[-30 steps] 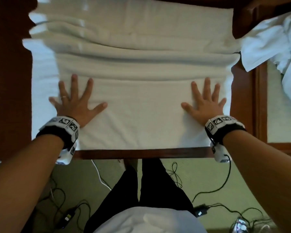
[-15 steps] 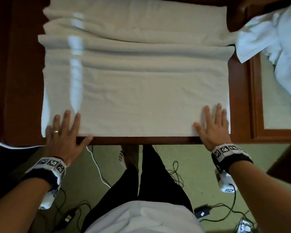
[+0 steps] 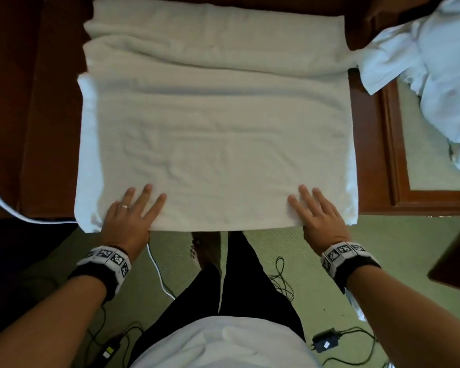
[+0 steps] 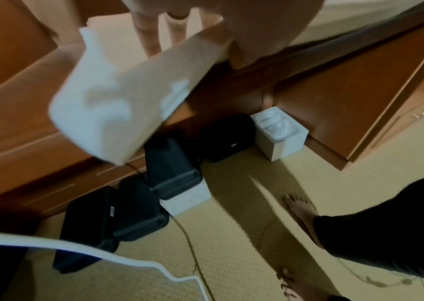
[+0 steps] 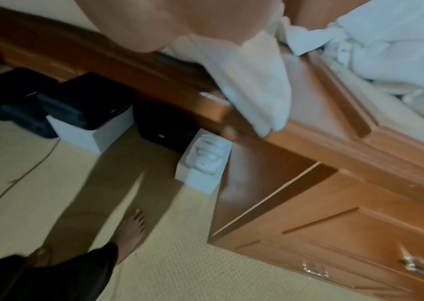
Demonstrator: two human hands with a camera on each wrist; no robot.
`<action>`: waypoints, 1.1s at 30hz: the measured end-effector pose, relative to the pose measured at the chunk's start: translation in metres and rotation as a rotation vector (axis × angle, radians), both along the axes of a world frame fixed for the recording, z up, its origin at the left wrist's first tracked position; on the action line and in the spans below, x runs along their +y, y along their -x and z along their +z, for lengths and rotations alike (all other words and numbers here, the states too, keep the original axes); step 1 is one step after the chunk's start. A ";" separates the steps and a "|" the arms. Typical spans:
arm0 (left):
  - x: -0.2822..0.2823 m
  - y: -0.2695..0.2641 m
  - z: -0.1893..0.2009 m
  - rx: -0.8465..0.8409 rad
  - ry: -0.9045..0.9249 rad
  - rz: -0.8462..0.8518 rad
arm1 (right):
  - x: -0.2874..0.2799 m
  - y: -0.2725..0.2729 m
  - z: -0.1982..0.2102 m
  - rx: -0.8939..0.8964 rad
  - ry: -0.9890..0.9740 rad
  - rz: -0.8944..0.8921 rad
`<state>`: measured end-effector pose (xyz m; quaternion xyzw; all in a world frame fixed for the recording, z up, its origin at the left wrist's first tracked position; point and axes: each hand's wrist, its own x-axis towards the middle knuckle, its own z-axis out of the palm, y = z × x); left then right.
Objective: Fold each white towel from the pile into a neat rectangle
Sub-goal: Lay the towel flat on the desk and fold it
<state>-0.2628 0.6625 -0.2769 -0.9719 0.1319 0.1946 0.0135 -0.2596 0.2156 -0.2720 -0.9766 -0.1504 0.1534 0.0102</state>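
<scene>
A large white towel (image 3: 218, 144) lies spread on the dark wooden table (image 3: 369, 155), bunched in long ridges at the far side. Its near edge overhangs the table's front. My left hand (image 3: 141, 205) lies flat on the towel's near left part, fingers straight; its thumb is out of sight. My right hand (image 3: 314, 208) presses flat on the near right part, fingers together. In the left wrist view the towel's corner (image 4: 107, 106) hangs below my fingers (image 4: 148, 34). The right wrist view shows the other corner (image 5: 257, 91) draped over the table edge.
A rumpled pile of white towels (image 3: 436, 75) sits at the right on a framed surface. Under the table stand black cases (image 4: 172, 171) and white boxes (image 4: 280, 136). Cables (image 3: 282, 282) and a charger lie on the green carpet around my bare feet.
Both hands slid back toward me and a little inward, dragging the towel along. Its near edge now hangs over the table's front, where the wood edge showed before.
</scene>
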 end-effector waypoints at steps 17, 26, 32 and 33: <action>0.025 -0.063 0.077 0.468 0.052 0.316 | -0.018 -0.070 0.078 0.544 0.318 -0.331; 0.030 -0.153 0.116 0.178 0.227 0.517 | -0.019 -0.168 0.120 0.202 0.240 -0.356; 0.021 -0.218 0.120 0.067 0.108 0.507 | -0.017 -0.242 0.116 0.121 0.162 -0.348; 0.020 -0.228 0.117 0.052 0.072 0.486 | -0.016 -0.252 0.113 0.122 0.169 -0.344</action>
